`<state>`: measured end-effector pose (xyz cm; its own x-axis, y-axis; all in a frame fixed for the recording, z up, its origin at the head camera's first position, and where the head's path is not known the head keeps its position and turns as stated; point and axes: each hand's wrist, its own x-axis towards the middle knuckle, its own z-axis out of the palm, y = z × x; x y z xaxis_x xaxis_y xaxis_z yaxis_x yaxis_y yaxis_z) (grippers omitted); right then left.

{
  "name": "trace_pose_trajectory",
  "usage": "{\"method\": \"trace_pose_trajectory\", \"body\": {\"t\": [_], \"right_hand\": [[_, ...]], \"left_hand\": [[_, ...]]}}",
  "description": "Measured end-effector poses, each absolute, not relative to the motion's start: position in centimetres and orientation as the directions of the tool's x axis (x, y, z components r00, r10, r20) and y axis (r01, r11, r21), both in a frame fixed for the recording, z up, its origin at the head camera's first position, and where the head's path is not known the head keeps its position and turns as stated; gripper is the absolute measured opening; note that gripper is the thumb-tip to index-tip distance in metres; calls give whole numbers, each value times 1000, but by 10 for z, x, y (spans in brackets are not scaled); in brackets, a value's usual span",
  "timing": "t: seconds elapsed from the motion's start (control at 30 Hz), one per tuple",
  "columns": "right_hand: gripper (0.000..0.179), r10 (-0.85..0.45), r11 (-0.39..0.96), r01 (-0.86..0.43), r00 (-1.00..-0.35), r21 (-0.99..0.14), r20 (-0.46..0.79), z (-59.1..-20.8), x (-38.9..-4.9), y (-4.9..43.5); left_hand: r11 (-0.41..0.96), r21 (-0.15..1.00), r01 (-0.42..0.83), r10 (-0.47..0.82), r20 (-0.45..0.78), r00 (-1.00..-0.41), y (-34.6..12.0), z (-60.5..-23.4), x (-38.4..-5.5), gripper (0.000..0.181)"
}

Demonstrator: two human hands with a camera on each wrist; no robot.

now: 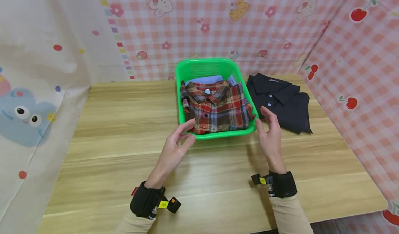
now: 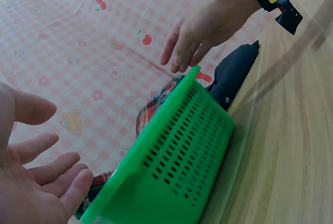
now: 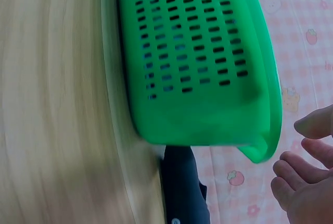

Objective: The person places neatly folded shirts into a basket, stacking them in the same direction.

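A green plastic basket point(image 1: 224, 135) with slotted walls stands on the table. Inside it lies a folded plaid shirt point(image 1: 215, 112), collar toward the back, over light blue cloth point(image 1: 204, 80). My left hand point(image 1: 174, 147) is at the basket's front left corner, fingers spread and loosely bent, holding nothing. By the front right corner is my right hand point(image 1: 270, 137), its fingers relaxed, with nothing in them. In the left wrist view the left hand point(image 2: 44, 182) appears beside the basket rim; the right wrist view shows the right hand point(image 3: 309, 174) just off the rim.
A folded black collared shirt point(image 1: 280, 102) lies on the table right of the basket. The wood-grain table point(image 1: 124, 123) extends on both sides. A pink checked cloth point(image 1: 187, 26) hangs behind, with more at the right; a white printed cloth point(image 1: 37, 71) hangs at the left.
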<state>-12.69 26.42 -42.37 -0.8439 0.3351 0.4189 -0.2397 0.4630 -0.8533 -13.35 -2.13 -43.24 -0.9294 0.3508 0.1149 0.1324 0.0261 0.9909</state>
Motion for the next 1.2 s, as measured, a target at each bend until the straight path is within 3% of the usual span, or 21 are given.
{"method": "trace_pose_trajectory", "body": {"t": [0.17, 0.4, 1.2], "right_hand": [[43, 347, 478, -218, -843, -851, 411, -425, -127, 272], [44, 383, 504, -200, -820, -840, 425, -459, -138, 307], [45, 455, 537, -106, -799, -837, 393, -470, -126, 357]], "left_hand": [[16, 990, 142, 366, 127, -922, -16, -432, -135, 51], [-5, 984, 179, 384, 167, -908, -8, -433, -138, 50], [-51, 979, 196, 489, 195, -850, 30, -434, -141, 52]]}}
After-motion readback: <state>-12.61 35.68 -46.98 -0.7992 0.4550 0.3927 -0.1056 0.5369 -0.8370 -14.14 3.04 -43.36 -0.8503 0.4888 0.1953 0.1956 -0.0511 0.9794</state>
